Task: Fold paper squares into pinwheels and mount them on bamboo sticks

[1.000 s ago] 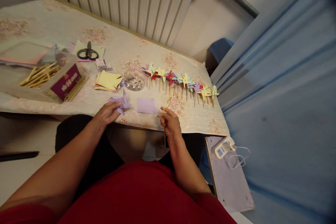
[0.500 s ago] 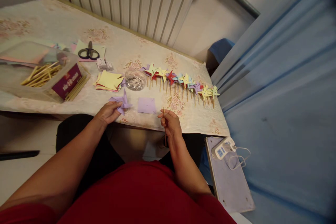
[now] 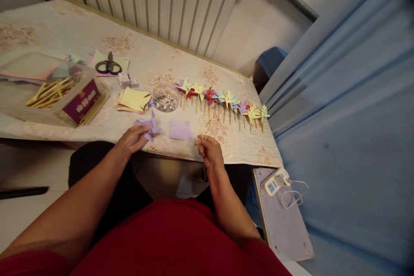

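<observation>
My left hand [image 3: 133, 138] pinches a folded purple paper pinwheel head [image 3: 150, 124] at the near edge of the table [image 3: 145, 58]. My right hand [image 3: 209, 152] grips a thin wooden stick [image 3: 202, 139] upright, just off the table's front edge. Between the hands lies a flat purple paper square [image 3: 180, 130]. Behind it stands a clear round dish of small shiny pins [image 3: 165, 98]. A row of finished coloured pinwheels on sticks [image 3: 223, 100] lies to the right.
A stack of cut yellow and pink paper squares [image 3: 133, 100] lies left of the dish. A clear box with sticks [image 3: 61, 95], black scissors [image 3: 108, 66], small boxes [image 3: 127, 79], a radiator [image 3: 161, 4], blue curtain [image 3: 349, 129], and a stool with a white device [image 3: 274, 181].
</observation>
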Demonstrator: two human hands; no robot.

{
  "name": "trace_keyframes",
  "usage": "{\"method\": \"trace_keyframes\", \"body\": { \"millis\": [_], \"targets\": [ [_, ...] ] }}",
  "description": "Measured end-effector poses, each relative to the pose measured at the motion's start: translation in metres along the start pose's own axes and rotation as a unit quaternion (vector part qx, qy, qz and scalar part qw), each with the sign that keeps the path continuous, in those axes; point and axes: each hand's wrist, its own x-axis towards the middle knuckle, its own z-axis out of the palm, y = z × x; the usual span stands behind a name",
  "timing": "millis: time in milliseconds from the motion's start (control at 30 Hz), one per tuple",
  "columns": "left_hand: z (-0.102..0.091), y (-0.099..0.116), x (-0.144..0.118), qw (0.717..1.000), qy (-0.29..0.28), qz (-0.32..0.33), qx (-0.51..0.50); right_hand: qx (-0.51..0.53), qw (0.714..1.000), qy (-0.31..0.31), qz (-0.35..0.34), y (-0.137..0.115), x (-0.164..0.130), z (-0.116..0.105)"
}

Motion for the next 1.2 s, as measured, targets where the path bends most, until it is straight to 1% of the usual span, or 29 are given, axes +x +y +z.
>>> {"method": "trace_keyframes", "body": {
  "millis": [233, 333, 433, 567, 667, 733, 800, 933, 1033, 1100, 1200],
  "targets": [
    [-0.001, 0.001, 0.002, 1.000, 0.003, -0.002, 0.021, 0.001, 1.000, 0.002, -0.001, 0.001, 0.000, 0.001],
    [0.005, 0.001, 0.006, 1.000, -0.012, -0.014, 0.020, 0.001, 1.000, 0.002, 0.001, 0.001, 0.001, 0.002],
    [0.021, -0.004, 0.011, 0.997, -0.061, -0.046, 0.021, 0.002, 1.000, 0.012, 0.001, 0.002, 0.004, 0.004],
    [0.052, -0.016, 0.017, 0.986, -0.135, -0.096, 0.013, -0.002, 0.999, 0.035, -0.004, 0.004, 0.009, 0.009],
    [0.073, -0.022, 0.024, 0.976, -0.170, -0.137, 0.020, -0.010, 0.999, 0.049, -0.010, 0.004, 0.013, 0.013],
    [0.084, -0.024, 0.030, 0.969, -0.192, -0.150, 0.024, -0.012, 0.998, 0.054, -0.007, 0.003, 0.017, 0.017],
    [0.092, -0.025, 0.037, 0.964, -0.218, -0.148, 0.019, -0.009, 0.998, 0.054, -0.005, 0.001, 0.021, 0.021],
    [0.096, -0.026, 0.046, 0.951, -0.268, -0.153, -0.001, -0.004, 0.999, 0.051, -0.012, -0.001, 0.029, 0.033],
    [0.094, -0.025, 0.048, 0.941, -0.304, -0.146, -0.028, -0.004, 0.997, 0.070, -0.014, -0.002, 0.033, 0.044],
    [0.093, -0.025, 0.049, 0.935, -0.323, -0.135, -0.049, -0.007, 0.996, 0.082, -0.018, -0.002, 0.035, 0.052],
    [0.093, -0.026, 0.050, 0.928, -0.342, -0.137, -0.057, -0.013, 0.996, 0.085, -0.023, -0.001, 0.038, 0.064]
  ]
}}
